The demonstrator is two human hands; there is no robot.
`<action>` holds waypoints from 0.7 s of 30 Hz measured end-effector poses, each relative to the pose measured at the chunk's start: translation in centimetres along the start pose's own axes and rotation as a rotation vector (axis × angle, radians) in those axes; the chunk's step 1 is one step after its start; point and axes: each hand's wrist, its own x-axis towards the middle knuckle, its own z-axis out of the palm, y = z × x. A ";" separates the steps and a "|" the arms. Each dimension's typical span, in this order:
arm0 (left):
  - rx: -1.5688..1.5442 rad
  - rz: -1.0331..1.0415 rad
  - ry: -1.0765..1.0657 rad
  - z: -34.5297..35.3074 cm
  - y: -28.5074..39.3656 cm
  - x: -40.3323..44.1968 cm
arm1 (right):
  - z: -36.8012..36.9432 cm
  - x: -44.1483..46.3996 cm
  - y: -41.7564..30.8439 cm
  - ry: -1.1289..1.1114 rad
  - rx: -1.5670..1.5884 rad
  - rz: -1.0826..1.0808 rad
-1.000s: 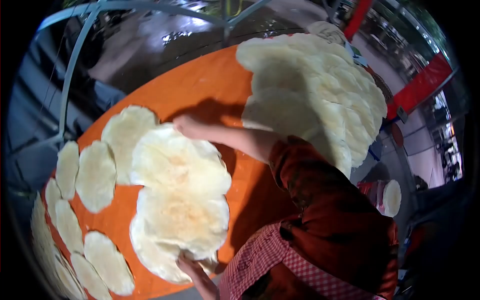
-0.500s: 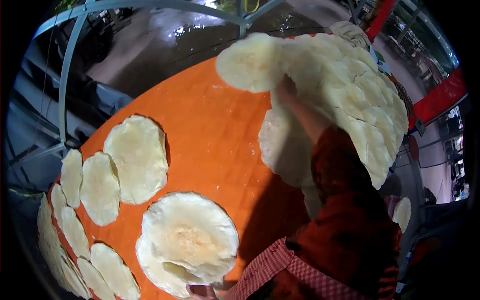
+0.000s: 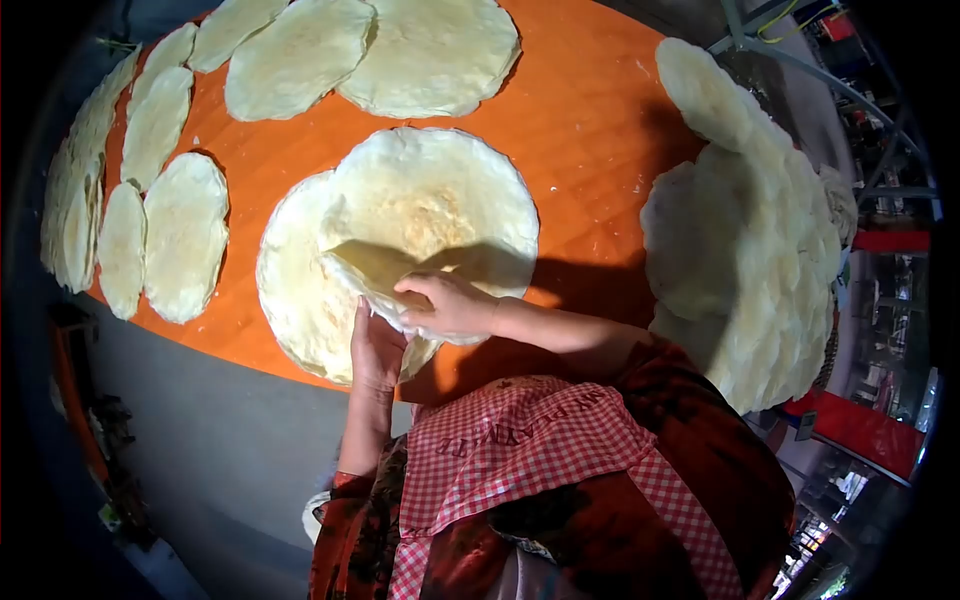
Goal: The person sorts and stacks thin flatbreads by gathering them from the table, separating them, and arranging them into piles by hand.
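Observation:
A large round flatbread (image 3: 440, 190), pale with light brown patches, overlaps another flatbread (image 3: 290, 265) on the orange table covering. Its near edge is lifted and folded up. My right hand (image 3: 450, 303) pinches that raised edge from above, fingers curled. Beside it, my left hand (image 3: 378, 350) grips the edge from the near side, thumb up and the other fingers partly hidden by the bread.
Flatbreads in a big overlapping spread (image 3: 770, 250) cover the right end of the orange table (image 3: 590, 110). Several more flatbreads (image 3: 186, 238) lie along the left and far side. Grey floor (image 3: 250, 440) shows past the near edge, and metal bars (image 3: 860, 95) stand at the far right.
My right hand has let go of a flatbread at the far end of the spread and come back to the near bread, whose edge it now holds. The view has turned towards the left.

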 end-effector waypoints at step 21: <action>0.148 0.069 0.087 0.2 -1.3 1.6 | 0.0 0.0 -1.7 0.098 0.313 0.245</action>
